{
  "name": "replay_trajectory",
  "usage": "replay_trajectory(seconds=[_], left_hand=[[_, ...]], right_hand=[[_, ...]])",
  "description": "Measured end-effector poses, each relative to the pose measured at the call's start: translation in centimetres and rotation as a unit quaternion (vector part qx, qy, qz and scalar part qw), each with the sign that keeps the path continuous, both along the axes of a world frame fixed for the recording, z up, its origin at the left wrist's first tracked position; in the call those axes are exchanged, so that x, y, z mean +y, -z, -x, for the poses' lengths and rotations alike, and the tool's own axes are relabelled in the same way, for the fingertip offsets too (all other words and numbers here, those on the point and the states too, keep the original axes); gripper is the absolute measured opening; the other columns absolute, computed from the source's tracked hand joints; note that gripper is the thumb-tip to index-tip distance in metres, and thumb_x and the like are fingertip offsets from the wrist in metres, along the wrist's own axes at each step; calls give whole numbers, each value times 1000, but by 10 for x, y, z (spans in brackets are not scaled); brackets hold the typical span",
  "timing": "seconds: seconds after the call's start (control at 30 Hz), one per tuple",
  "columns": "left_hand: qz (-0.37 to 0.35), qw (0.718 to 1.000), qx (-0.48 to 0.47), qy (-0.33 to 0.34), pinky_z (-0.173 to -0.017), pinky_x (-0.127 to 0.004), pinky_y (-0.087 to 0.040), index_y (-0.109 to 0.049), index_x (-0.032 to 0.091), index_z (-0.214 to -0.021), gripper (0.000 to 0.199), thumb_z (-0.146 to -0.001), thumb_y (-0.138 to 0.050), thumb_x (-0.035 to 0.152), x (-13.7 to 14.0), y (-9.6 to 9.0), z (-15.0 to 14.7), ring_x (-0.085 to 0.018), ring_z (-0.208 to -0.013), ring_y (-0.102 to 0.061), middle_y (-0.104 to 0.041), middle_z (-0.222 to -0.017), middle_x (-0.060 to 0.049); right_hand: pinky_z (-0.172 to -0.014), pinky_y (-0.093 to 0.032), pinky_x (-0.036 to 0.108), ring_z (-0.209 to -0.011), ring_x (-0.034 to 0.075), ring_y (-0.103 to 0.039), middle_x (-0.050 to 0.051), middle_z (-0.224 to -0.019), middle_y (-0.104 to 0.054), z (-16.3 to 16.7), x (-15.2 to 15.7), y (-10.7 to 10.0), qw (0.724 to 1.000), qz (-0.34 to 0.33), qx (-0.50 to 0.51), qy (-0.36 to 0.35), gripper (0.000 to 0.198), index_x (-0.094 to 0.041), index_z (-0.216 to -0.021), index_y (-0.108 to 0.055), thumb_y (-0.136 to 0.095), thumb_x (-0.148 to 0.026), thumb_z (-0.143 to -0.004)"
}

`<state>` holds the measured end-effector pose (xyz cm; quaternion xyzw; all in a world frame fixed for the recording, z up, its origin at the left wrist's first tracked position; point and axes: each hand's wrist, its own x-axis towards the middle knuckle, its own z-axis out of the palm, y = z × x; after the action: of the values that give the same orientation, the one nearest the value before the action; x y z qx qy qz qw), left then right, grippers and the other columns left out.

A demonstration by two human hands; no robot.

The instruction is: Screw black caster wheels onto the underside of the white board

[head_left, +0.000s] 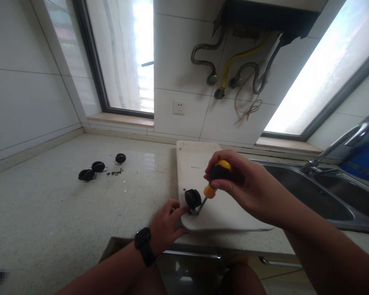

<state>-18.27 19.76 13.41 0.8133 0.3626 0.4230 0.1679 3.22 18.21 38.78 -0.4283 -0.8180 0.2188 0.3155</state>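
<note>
My right hand (233,176) is closed around the yellow and black handle of a screwdriver (209,190). The screwdriver's shaft slants down to the metal mounting plate of a black caster wheel (193,198). That caster sits near the front left corner of a white board (233,217) lying on the counter. My left hand (167,221), with a black watch on its wrist, is at this corner. Its index finger presses at the caster's base and its thumb lies along the board's edge. Any screw under the tip is too small to make out.
Several loose screws (115,172) lie on the counter (55,209) at the left, beside three black casters (98,166). A double sink (307,196) with a faucet (335,149) stands right of the board. Hoses (240,55) hang on the wall above.
</note>
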Motion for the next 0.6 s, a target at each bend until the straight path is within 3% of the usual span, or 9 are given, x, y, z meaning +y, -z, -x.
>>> replay_trajectory(seconds=[0.17,0.5,0.6], left_hand=[[2,1000,-5,0,-82,-41,-57,-62,28,-137,54,-88,-76,45,1,1,1,-24,-97,-60,-55,-115,-9],[-11,1000,-7,-1,-78,-39,-56,-64,25,-134,54,-83,-81,31,0,2,0,-23,-95,-59,-53,-111,-7],[-8,1000,-2,-2,-78,-39,-56,-63,26,-134,57,-81,-83,28,0,2,0,-23,-94,-58,-53,-111,-7]], right_hand=[[-83,-60,37,-91,21,-74,3,-100,-73,2,-2,2,999,1,27,46,24,-27,-111,-59,-70,-30,-90],[-75,-61,40,-76,22,-73,2,-94,-74,8,-1,13,985,-63,4,162,33,-29,-116,-61,-73,-41,-87],[-82,-62,43,-86,23,-74,3,-102,-74,3,0,11,990,-54,-24,124,42,-33,-130,-57,-69,-40,-90]])
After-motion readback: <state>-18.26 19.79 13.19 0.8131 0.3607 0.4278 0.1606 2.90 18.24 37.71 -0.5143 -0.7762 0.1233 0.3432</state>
